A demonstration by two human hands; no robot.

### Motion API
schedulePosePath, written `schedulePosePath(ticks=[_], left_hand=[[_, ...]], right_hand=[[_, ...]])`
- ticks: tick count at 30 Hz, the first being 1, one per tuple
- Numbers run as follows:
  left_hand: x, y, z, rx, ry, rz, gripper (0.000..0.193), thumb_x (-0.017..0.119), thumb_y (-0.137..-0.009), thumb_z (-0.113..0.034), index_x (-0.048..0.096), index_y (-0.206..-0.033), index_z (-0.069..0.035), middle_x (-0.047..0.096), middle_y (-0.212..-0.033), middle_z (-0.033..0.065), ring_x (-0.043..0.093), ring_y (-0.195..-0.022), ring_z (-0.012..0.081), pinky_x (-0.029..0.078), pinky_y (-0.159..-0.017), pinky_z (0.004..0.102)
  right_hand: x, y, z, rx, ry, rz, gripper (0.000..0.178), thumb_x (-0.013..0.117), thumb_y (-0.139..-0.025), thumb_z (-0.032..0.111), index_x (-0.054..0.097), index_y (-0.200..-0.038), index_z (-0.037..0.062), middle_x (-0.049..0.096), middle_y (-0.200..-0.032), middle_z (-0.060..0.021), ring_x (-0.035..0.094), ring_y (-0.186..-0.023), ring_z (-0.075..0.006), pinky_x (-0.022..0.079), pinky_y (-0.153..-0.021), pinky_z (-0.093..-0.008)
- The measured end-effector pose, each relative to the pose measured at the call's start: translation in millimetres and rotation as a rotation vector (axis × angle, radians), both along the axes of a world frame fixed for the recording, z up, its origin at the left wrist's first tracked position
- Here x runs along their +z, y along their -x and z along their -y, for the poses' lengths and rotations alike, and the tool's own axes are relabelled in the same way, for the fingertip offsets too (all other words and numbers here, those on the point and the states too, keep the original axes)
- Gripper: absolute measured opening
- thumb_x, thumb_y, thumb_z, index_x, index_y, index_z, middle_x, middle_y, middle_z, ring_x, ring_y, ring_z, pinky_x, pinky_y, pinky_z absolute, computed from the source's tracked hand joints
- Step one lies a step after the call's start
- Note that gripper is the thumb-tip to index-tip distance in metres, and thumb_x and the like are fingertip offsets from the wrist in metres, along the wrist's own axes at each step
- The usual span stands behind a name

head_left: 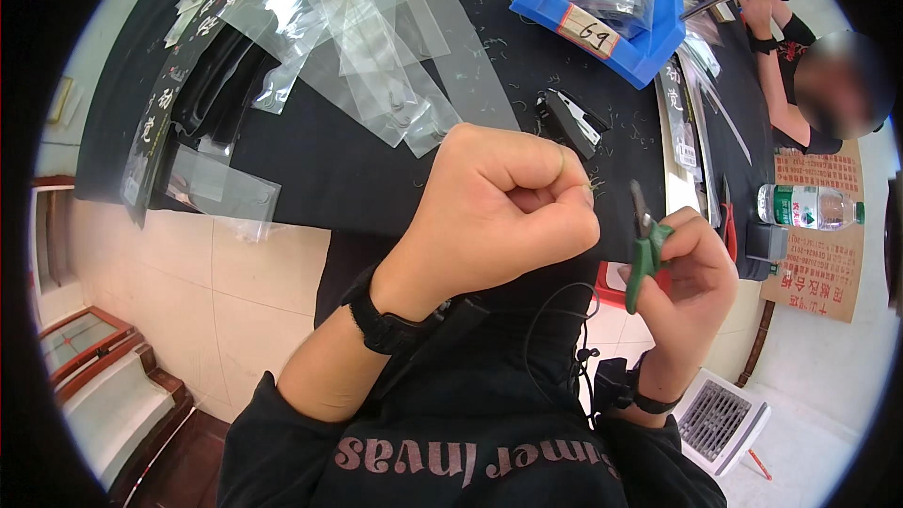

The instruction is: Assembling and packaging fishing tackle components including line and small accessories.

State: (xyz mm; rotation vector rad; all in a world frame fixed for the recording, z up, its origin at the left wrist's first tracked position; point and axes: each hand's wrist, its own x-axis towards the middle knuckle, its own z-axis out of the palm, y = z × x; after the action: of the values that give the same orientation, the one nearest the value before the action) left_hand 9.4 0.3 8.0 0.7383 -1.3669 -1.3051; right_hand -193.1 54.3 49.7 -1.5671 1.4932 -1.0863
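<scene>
My left hand [513, 207] is closed in a pinch above the table's near side. Thin, pale greenish strands poke out at its fingertips; whatever else sits inside the fingers is hidden. To its right, my right hand [694, 273] grips small scissors [643, 261] by their green handles. The scissors' blades point up and away from me, a short gap from the left fist. Just beyond my left hand lies a black stapler [567, 122] with a silvery part. Fine cut bits are scattered on the black cloth around it.
Clear plastic sleeves [367, 66] lie piled at the far left, beside long black printed packages [160, 113]. A blue bin [670, 0] holding clear bags stands at the back. At right are a water bottle [811, 207] and another person [776, 85] holding long thin rods.
</scene>
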Motion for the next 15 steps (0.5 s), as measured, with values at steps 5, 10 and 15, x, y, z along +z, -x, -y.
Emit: schedulePosePath(ticks=[5,10,15], left_hand=[[-5,1,2,0.005,0.041,0.015,0.011,0.058,-0.076,0.002,0.063,-0.066,0.003,0.063,-0.064,0.0043,0.045,-0.048,0.0014,0.030,-0.044,0.0180],[-4,3,1,0.030,0.083,0.051,0.009,0.059,-0.074,0.002,0.063,-0.067,0.003,0.063,-0.063,0.0042,0.045,-0.048,0.0014,0.031,-0.044,0.0182],[-3,0,2,-0.003,0.161,0.086,0.007,0.059,-0.072,0.004,0.063,-0.066,0.003,0.061,-0.061,0.0038,0.049,-0.048,0.0023,0.033,-0.044,0.0182]], right_hand=[[3,-9,1,-0.044,0.036,0.061,0.031,0.070,-0.056,0.000,0.049,-0.078,0.0022,0.048,-0.083,-0.0042,0.048,-0.075,-0.0113,0.042,-0.069,-0.0223],[-4,4,0,0.057,0.015,-0.028,0.032,0.070,-0.054,0.000,0.050,-0.079,0.0022,0.048,-0.083,-0.0045,0.046,-0.074,-0.0114,0.040,-0.066,-0.0226],[-4,5,0,0.025,0.095,-0.050,0.031,0.070,-0.054,-0.001,0.051,-0.078,0.0020,0.048,-0.082,-0.0045,0.046,-0.072,-0.0109,0.038,-0.063,-0.0214]])
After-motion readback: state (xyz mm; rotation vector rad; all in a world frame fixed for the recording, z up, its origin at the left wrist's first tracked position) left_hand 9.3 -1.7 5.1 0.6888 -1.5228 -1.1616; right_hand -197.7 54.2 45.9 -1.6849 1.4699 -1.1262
